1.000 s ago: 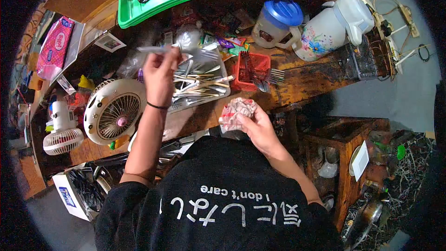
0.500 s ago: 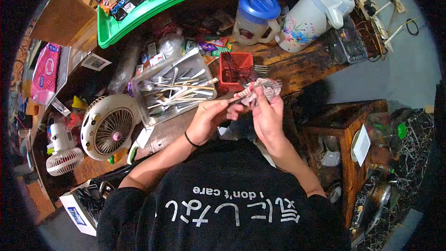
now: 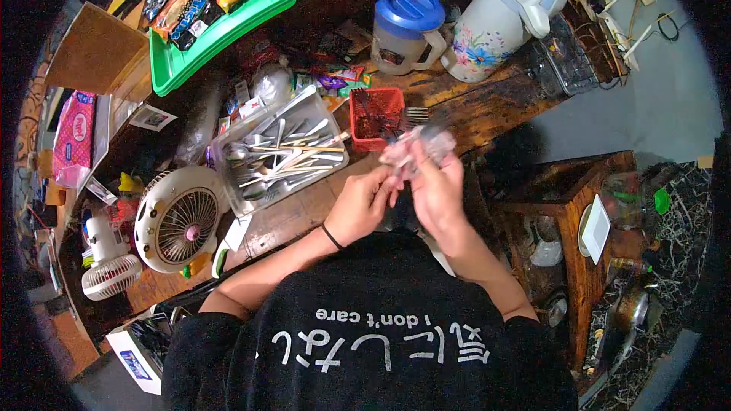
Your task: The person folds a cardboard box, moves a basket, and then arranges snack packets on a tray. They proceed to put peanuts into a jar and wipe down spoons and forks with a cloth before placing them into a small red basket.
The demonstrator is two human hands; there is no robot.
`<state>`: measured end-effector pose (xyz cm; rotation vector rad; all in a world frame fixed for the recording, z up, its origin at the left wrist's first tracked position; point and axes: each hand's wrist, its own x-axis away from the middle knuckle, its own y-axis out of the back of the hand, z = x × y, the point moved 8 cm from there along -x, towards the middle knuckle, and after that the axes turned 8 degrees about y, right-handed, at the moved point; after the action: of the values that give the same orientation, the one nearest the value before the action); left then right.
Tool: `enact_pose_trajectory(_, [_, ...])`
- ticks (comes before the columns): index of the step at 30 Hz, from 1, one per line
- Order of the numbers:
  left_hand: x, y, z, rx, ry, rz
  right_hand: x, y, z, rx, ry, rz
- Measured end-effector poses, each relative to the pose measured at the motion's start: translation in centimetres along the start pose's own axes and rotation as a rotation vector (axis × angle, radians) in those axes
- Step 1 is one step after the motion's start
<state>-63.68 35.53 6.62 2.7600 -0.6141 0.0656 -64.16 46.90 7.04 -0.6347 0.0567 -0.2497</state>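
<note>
A crumpled, pinkish-white patterned cloth (image 3: 403,150) is bunched in my right hand (image 3: 439,186), thumb along its top. A piece of cutlery (image 3: 437,135) runs through the cloth; its grey end pokes out at the top right, smeared by motion. My left hand (image 3: 364,202) is closed with fingertips pinched at the lower end of the cutlery, just below the cloth. Right behind the cloth stands a red plastic basket (image 3: 376,99) with dark forks inside. One fork (image 3: 416,114) leans out at its right. To the left is a clear tray (image 3: 335,167) of spoons, forks and wooden chopsticks.
A blue-lidded pitcher (image 3: 407,30) and a flowered thermos (image 3: 495,27) stand at the back. A green tray (image 3: 164,76) with snack packs is at upper left. Two fans, one a round fan (image 3: 183,221), sit at left. A wooden stool-like frame (image 3: 567,221) is at right.
The cloth and the cutlery's end have blurred with motion in my right hand. My left hand has closed in nearer the cloth. The whole view has shifted slightly.
</note>
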Motion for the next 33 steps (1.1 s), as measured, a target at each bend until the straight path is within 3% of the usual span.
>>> enact_pose_trajectory(2, [0.1, -0.9, 0.2, 0.091, 0.067, 0.088, -1.6, 1.3, 0.7, 0.016, 0.051, 0.018])
enact_pose_trajectory(7, [-0.1, -0.8, -1.1, 0.008, 0.03, 0.087, -2.1, 1.5, 1.5, 0.065, 0.087, 0.029])
enact_pose_trajectory(10, [-0.1, -0.6, -1.6, 0.006, -0.013, 0.088, -2.4, 2.2, 2.4, 0.25, 0.221, 0.023])
enact_pose_trajectory(14, [-0.2, -0.8, -2.0, 0.016, 0.012, 0.15, -2.6, 2.2, 3.6, 0.121, 0.291, -0.046])
enact_pose_trajectory(19, [-0.4, -1.5, -0.7, 0.032, 0.033, 0.225, -3.6, 4.2, 6.8, 0.267, 0.5, -0.214])
enact_pose_trajectory(21, [-0.4, -2.1, 1.3, 0.419, 0.143, 0.307, -4.5, 5.9, 8.3, 0.408, 0.536, -0.314])
enact_pose_trajectory(22, [-0.4, -1.7, 1.7, 0.419, 0.145, 0.306, -4.4, 6.2, 8.4, 0.408, 0.534, -0.314])
enact_pose_trajectory(24, [-0.2, -1.9, 3.8, 0.85, 0.464, 0.352, -4.0, 5.2, 8.6, 0.559, 0.499, -0.198])
enact_pose_trajectory(25, [-0.2, -1.8, 3.7, 0.968, 0.529, 0.329, -3.3, 4.4, 9.0, 0.657, 0.554, -0.174])
enact_pose_trajectory(26, [-0.4, -1.9, 3.9, 1.082, 0.54, 0.353, -2.9, 4.1, 8.7, 0.659, 0.554, -0.172])
enact_pose_trajectory(28, [-0.7, -2.3, 3.5, 1.234, 0.561, 0.374, -1.1, 3.8, 9.1, 0.523, 0.752, -0.316])
enact_pose_trajectory(29, [-0.8, -2.5, 3.4, 1.236, 0.56, 0.366, -0.2, 2.8, 8.1, 0.447, 0.768, -0.241])
enact_pose_trajectory(32, [-0.9, -2.9, 1.2, 1.072, 0.443, 0.397, 3.8, -3.2, 6.6, 1.331, 1.132, 0.427])
enact_pose_trajectory(33, [-0.5, -3.4, 1.5, 1.014, 0.445, 0.417, 3.8, -3.1, 6.4, 1.336, 1.133, 0.418])
